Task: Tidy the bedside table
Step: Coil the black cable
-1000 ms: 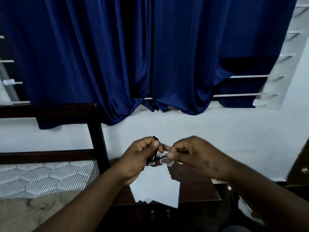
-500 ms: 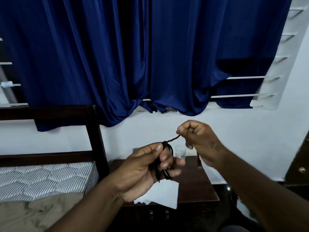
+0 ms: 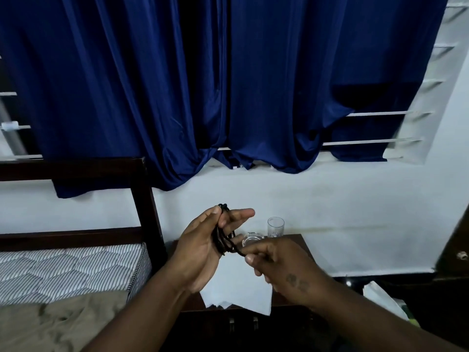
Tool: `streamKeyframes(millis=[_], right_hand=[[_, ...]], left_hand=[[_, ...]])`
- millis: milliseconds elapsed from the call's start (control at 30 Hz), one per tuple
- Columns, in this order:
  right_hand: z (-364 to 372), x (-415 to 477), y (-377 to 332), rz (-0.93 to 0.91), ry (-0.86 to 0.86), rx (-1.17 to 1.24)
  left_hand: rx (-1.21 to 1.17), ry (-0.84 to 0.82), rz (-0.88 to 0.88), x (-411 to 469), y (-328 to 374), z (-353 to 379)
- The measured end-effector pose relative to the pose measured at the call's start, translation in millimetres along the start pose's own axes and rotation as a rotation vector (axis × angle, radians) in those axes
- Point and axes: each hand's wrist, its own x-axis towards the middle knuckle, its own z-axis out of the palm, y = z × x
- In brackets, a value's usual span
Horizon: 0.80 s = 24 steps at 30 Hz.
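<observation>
A black cord (image 3: 223, 237) is looped in several turns around the fingers of my left hand (image 3: 203, 247), which is raised above the dark wooden bedside table (image 3: 299, 245). My right hand (image 3: 276, 262) pinches the cord's free end just below and to the right of the loops. On the table lie white sheets of paper (image 3: 238, 285), partly under my hands. A small clear glass (image 3: 275, 226) stands at the table's back edge, with a low clear glass dish (image 3: 252, 238) beside it, partly hidden by my fingers.
A bed with a striped mattress (image 3: 63, 268) and a tan cover (image 3: 50, 323) lies to the left, behind a dark wooden frame (image 3: 144, 199). Blue curtains (image 3: 228, 85) hang over the barred window. A dark cabinet (image 3: 454, 250) and a white packet (image 3: 380, 295) are at the right.
My right hand has swung from above the loops down to below them, carrying the cord's end around my left fingers. My left hand rose slightly.
</observation>
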Motion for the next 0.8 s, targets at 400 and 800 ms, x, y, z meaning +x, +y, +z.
streamKeyframes(millis=[400, 800], right_hand=[[-2, -4, -10, -0.212, 0.019, 0.41], [23, -6, -12, -0.315, 0.339, 0.348]], left_hand=[[0.208, 0.181, -0.061, -6, -6, 13], [0.223, 0.271, -0.035, 1, -13, 18]])
